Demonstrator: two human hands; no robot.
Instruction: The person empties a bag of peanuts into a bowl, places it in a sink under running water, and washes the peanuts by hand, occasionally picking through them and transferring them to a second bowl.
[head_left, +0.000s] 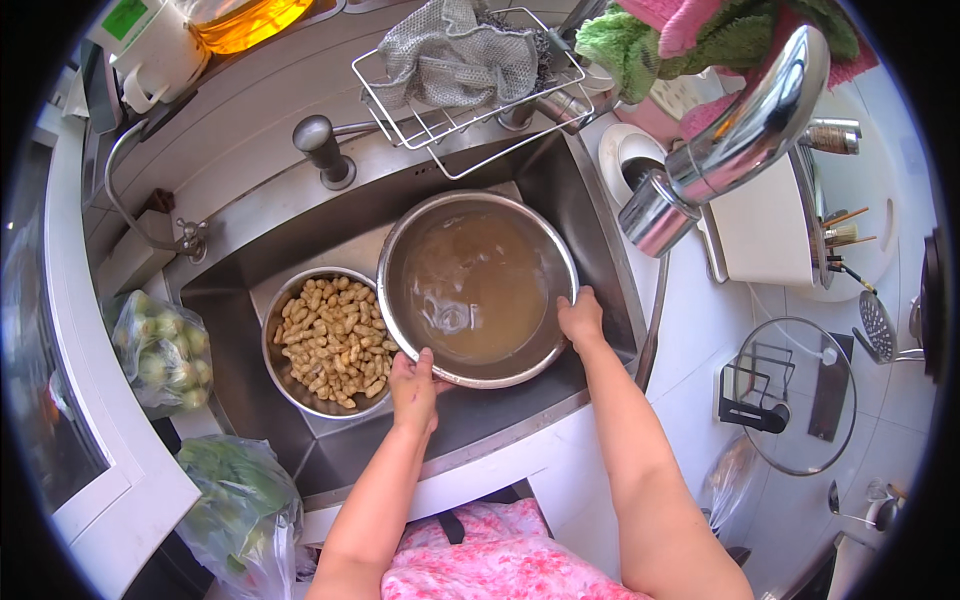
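My left hand (415, 390) grips the lower left rim of a large stainless steel basin (480, 379), thumb over the edge. On the basin's right rim, my right hand (581, 316) also has hold. Cloudy brownish water (480, 285) lies in the basin, its surface rippled. Left of it, a smaller metal bowl full of unshelled peanuts (330, 337) stands in the stainless steel sink (352, 450); the large basin's edge partly overlaps this bowl in the view.
A chrome faucet (720, 150) reaches in from the upper right. Behind the basin, a wire rack (450, 135) holds a grey mesh cloth (457, 60). Plastic bags of produce (161, 352) stand left of the sink. A glass lid (795, 397) is at the right.
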